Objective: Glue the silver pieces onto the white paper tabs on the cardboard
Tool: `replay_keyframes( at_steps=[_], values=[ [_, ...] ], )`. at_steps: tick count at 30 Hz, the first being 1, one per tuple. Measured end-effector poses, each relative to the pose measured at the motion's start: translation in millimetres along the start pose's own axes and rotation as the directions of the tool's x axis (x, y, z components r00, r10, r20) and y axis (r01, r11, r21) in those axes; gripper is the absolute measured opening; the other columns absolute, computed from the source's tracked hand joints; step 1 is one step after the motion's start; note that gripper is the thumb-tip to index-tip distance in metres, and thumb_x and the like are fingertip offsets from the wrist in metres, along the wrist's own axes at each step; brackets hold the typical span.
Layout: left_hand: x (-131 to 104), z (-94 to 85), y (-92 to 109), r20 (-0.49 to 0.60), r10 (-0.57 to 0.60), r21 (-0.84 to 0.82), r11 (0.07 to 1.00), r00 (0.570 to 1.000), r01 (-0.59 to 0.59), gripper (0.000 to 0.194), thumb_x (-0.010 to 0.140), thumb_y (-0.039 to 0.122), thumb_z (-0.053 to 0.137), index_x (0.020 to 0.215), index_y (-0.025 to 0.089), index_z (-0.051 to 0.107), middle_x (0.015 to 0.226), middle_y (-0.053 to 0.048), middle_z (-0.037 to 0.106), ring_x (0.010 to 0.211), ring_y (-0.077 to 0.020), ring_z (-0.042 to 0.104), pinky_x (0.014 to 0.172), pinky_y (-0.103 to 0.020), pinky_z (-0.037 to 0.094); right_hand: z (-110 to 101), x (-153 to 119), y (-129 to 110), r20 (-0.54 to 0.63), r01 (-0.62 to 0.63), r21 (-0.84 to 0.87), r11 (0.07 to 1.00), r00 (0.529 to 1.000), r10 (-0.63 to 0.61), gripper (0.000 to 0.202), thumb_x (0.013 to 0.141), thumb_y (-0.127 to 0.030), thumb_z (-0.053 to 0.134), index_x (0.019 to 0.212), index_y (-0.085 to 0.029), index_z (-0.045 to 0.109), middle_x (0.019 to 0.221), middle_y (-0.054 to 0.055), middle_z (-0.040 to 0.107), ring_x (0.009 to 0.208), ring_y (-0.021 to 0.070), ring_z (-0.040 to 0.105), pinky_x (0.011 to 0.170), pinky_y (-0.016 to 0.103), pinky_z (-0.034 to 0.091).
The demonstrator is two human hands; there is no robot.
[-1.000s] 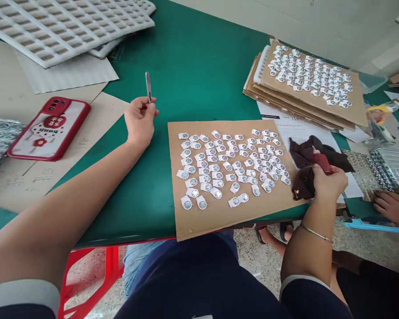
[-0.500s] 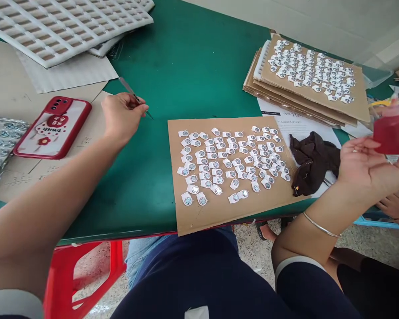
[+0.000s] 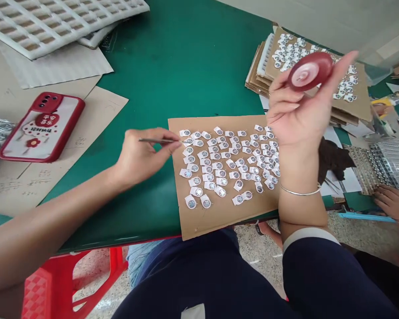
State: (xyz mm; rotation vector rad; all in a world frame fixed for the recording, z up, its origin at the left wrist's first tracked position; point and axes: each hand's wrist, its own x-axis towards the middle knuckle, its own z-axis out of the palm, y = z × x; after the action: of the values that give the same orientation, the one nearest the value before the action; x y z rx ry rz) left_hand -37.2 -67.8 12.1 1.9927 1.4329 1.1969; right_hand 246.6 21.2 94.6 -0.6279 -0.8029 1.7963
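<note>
My left hand (image 3: pixel 144 155) is closed on a thin pair of metal tweezers (image 3: pixel 149 140), with its fingertips at the left edge of a brown cardboard sheet (image 3: pixel 216 221). Rows of small white tags (image 3: pixel 206 201) with round silvery pieces lie on that sheet. Raised over the sheet's right side, my right hand (image 3: pixel 299 113) grips a red squeeze bottle (image 3: pixel 324 66), seen end-on with a pale middle. My right hand and forearm cover part of the tags and the sheet's right edge.
A red-cased phone (image 3: pixel 43 128) lies on cardboard at left, below white gridded trays (image 3: pixel 53 26). More tagged cardboard sheets (image 3: pixel 272 57) are stacked at back right. Dark cloth (image 3: pixel 335 159) lies right of my forearm. Another person's hand (image 3: pixel 394 201) rests at far right. A red stool (image 3: pixel 43 283) stands below.
My left hand has come right and down with the tweezers to the sheet's edge. My right hand has swung left and up with the bottle, over the sheet.
</note>
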Motion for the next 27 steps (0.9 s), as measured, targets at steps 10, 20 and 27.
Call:
replay_keyframes(
  at_steps=[10,20,27],
  values=[
    [-36.3,10.7,9.8,0.115,0.263,0.069,0.960,0.958,-0.272,0.018,0.084,0.022,0.061,0.102,0.023,0.062,0.093,0.000,0.072,0.071,-0.0139,0.067,0.060,-0.025,0.052,16.5,0.9,62.4,-0.083,-0.020,-0.200,0.980,0.997,0.004,0.047,0.060,-0.070,0.063,0.071,-0.024,0.058,0.065,-0.002,0.061,0.050,0.0103,0.054,0.035,0.023,0.036],
    [-65.0,10.7,10.8,0.366,0.588,0.181,0.715,0.721,-0.675,0.033,0.086,0.010,0.050,0.119,0.010,0.049,0.106,-0.017,0.067,0.091,-0.0259,0.068,0.053,-0.033,0.054,37.2,-21.2,88.7,-0.079,0.182,-0.489,0.853,0.965,-0.251,0.032,0.073,-0.056,0.060,0.066,-0.025,0.060,0.063,-0.002,0.056,0.042,0.0117,0.053,0.034,0.028,0.038],
    [-63.1,15.3,18.3,0.326,0.605,0.274,0.675,0.727,-0.685,0.024,0.086,0.009,0.050,0.109,0.002,0.055,0.099,-0.022,0.068,0.075,-0.0245,0.069,0.049,-0.031,0.054,36.3,-29.5,100.5,0.000,0.219,-0.600,0.769,0.962,-0.274,0.025,0.069,-0.050,0.066,0.072,-0.026,0.058,0.062,-0.005,0.058,0.049,0.0116,0.060,0.039,0.025,0.049]
  ],
)
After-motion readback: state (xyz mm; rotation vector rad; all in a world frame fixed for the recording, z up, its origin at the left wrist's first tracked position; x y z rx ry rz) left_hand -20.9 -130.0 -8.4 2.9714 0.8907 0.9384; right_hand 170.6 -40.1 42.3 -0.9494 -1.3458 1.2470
